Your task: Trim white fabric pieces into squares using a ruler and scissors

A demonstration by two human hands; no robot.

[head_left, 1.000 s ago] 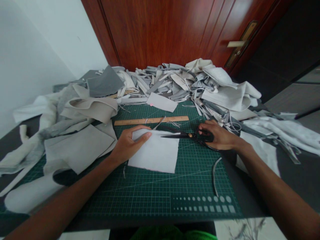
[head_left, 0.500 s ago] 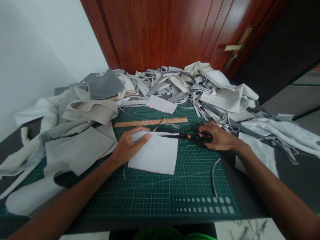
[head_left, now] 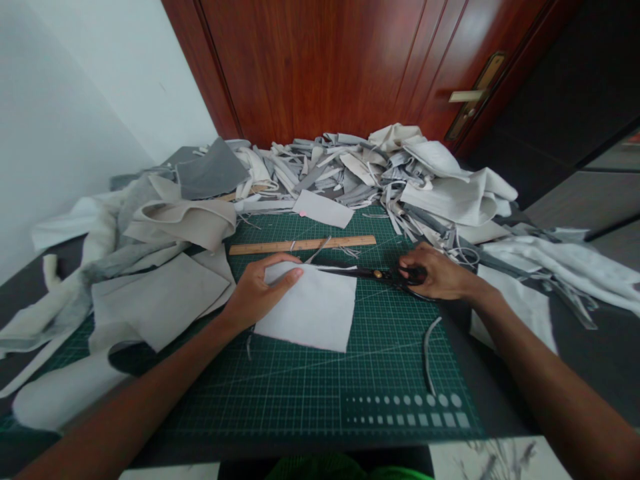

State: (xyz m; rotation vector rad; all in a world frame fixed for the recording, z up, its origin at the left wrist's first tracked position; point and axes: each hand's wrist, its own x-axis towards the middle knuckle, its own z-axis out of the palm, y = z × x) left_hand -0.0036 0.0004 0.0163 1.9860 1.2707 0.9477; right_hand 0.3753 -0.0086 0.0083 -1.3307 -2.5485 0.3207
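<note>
A white square of fabric (head_left: 313,310) lies on the green cutting mat (head_left: 320,387). My left hand (head_left: 257,290) presses down on the square's upper left corner, fingers together and curled over the edge. My right hand (head_left: 433,273) is closed round the handles of black scissors (head_left: 373,273). The blades lie along the top edge of the white fabric, pointing left, nearly closed. A wooden ruler (head_left: 303,245) lies just beyond the fabric.
Heaps of grey and white fabric scraps (head_left: 380,177) fill the back of the table, with beige pieces (head_left: 160,293) at the left. A thin dark strip (head_left: 429,353) lies on the mat at right. A wooden door (head_left: 340,67) stands behind.
The scissor blades have closed a little along the fabric's top edge and my right hand has shifted slightly. My left hand has stayed on the corner.
</note>
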